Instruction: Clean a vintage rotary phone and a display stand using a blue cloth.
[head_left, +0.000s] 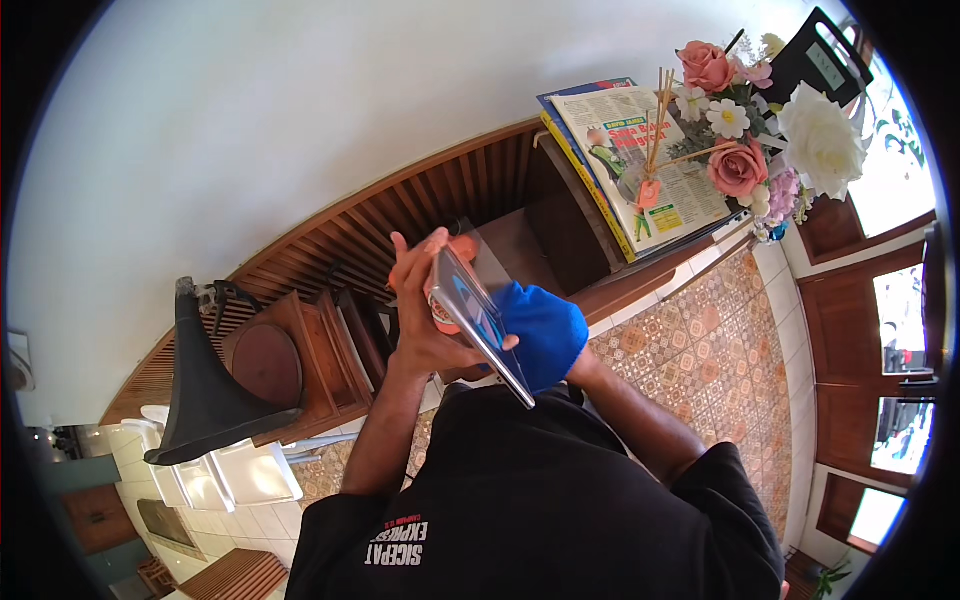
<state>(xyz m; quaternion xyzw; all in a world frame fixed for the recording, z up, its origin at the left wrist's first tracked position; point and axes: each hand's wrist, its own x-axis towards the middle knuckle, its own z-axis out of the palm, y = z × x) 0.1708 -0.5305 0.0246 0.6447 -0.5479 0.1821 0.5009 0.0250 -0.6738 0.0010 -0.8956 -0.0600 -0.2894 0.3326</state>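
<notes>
My left hand (412, 300) grips a glossy, clear-sided object (480, 315) with a silvery edge, tilted in front of my chest. Behind its clear face shows a red-orange item (444, 311) bearing white writing; I cannot tell whether it sits inside. Covering most of my right hand (585, 367) is a blue cloth (544, 330), which it presses against the right side of the clear object. Some fingers of that hand are hidden under the cloth.
A slatted wooden bench (465, 180) runs along the white wall. Newspapers and magazines (675, 202) lie stacked at right, beside reed diffuser sticks (660, 120) and artificial flowers (739, 169). At left stands a gramophone with a black horn (202, 405). White chairs (255, 472) stand beyond.
</notes>
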